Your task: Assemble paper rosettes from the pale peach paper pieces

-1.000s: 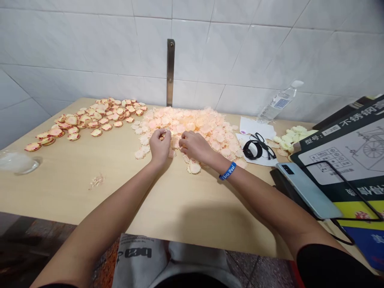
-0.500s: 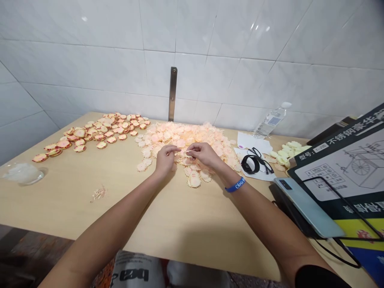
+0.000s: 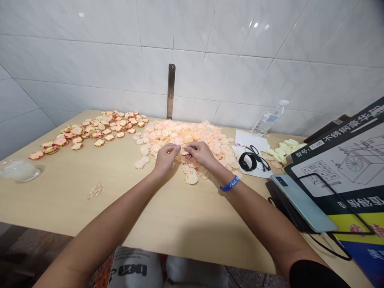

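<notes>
My left hand (image 3: 166, 158) and my right hand (image 3: 200, 153) are close together over a heap of pale pink flower-shaped petal layers (image 3: 196, 130). Thumb and forefinger are pinched on each hand. A pale petal layer (image 3: 183, 153) with a scalloped edge shows between the fingertips, mostly hidden, and both hands appear to grip it. Just below them, a loose layer with pink spots lies on the table (image 3: 168, 212). To the far left are several thicker round flower pieces (image 3: 103, 124) with red edges.
A small pile of thin pale bits (image 3: 96, 191) lies left of my arms, and a clear dish (image 3: 21, 171) stands at the left edge. On the right are a water bottle (image 3: 270, 118), a black watch (image 3: 247, 161), glasses, papers, yellowish petals (image 3: 285, 150), a phone (image 3: 303, 204) and a large printed box (image 3: 345, 160).
My left fingers have closed from a more stretched pose into a pinch, and the fingertips of both hands are nearer each other. The whole view has shifted slightly.
</notes>
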`<state>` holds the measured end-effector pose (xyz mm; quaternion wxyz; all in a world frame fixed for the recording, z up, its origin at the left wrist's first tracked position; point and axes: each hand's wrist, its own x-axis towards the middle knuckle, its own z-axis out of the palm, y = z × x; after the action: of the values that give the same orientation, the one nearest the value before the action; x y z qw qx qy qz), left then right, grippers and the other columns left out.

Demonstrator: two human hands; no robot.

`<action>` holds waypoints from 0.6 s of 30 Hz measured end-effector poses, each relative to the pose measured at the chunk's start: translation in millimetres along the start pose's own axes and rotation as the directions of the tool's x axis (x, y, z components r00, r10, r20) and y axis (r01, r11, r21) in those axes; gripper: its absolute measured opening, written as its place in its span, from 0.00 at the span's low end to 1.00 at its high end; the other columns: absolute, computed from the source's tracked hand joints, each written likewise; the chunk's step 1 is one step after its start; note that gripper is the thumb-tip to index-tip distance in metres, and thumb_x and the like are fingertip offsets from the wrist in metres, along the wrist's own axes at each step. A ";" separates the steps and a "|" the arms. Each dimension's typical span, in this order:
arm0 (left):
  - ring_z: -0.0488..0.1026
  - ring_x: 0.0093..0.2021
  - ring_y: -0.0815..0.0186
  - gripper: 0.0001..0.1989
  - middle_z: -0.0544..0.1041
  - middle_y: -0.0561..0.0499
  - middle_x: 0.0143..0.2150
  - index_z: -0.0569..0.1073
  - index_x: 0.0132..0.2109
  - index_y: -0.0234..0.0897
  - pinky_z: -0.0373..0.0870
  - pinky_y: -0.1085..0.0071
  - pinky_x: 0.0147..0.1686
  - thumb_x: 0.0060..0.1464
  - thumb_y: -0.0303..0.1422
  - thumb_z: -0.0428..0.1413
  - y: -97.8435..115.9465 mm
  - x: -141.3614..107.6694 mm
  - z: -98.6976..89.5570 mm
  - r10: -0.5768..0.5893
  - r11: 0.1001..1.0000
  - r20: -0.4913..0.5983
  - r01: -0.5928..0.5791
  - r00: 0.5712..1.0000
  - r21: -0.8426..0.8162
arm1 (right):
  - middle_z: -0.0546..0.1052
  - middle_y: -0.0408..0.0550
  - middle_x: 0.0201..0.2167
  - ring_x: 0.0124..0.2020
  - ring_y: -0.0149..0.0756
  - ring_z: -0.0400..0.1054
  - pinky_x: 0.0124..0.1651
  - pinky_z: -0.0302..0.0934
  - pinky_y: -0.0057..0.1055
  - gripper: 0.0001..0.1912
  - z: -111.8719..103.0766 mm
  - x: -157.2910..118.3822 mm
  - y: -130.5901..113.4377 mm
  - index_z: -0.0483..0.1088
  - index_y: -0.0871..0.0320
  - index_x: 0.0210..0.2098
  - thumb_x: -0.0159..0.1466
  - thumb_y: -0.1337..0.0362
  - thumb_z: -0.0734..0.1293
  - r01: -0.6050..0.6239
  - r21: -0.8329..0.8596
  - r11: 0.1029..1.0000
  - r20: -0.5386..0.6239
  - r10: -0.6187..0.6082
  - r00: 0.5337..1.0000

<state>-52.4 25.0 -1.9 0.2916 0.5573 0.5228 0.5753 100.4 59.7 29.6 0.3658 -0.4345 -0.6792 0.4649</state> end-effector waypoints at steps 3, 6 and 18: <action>0.74 0.42 0.60 0.16 0.78 0.46 0.36 0.76 0.26 0.36 0.67 0.66 0.44 0.54 0.42 0.55 -0.6 0.1 -0.8 0.019 1.000 -0.023 -0.019 1.000 0.008 | 0.72 0.41 0.19 0.24 0.32 0.71 0.31 0.65 0.28 0.12 0.7 3.3 3.0 0.68 0.59 0.20 0.51 0.60 0.72 -0.034 0.111 0.993 0.019 0.032 0.999; 0.74 0.42 0.61 0.17 0.78 0.46 0.35 0.77 0.28 0.36 0.67 0.66 0.45 0.55 0.43 0.54 -1.9 1.0 -0.6 0.016 1.000 -0.017 -0.016 1.000 -0.006 | 0.73 0.41 0.22 0.24 0.29 0.70 0.32 0.66 0.28 0.14 0.2 5.2 6.8 0.71 0.60 0.22 0.46 0.57 0.76 -0.072 0.198 0.978 0.031 0.067 0.997; 0.74 0.40 0.61 0.15 0.78 0.46 0.34 0.77 0.27 0.36 0.67 0.66 0.44 0.55 0.41 0.54 0.6 -1.1 2.0 -0.024 0.999 0.005 0.024 1.000 -0.028 | 0.67 0.38 0.13 0.19 0.31 0.66 0.25 0.62 0.27 0.20 4.6 0.2 7.4 0.64 0.57 0.18 0.47 0.51 0.75 -0.038 0.171 0.985 -0.015 0.041 0.999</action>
<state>-50.1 24.4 -2.0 0.3077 0.5483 0.5206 0.5776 98.0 59.8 21.2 0.3986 -0.4191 -0.6248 0.5245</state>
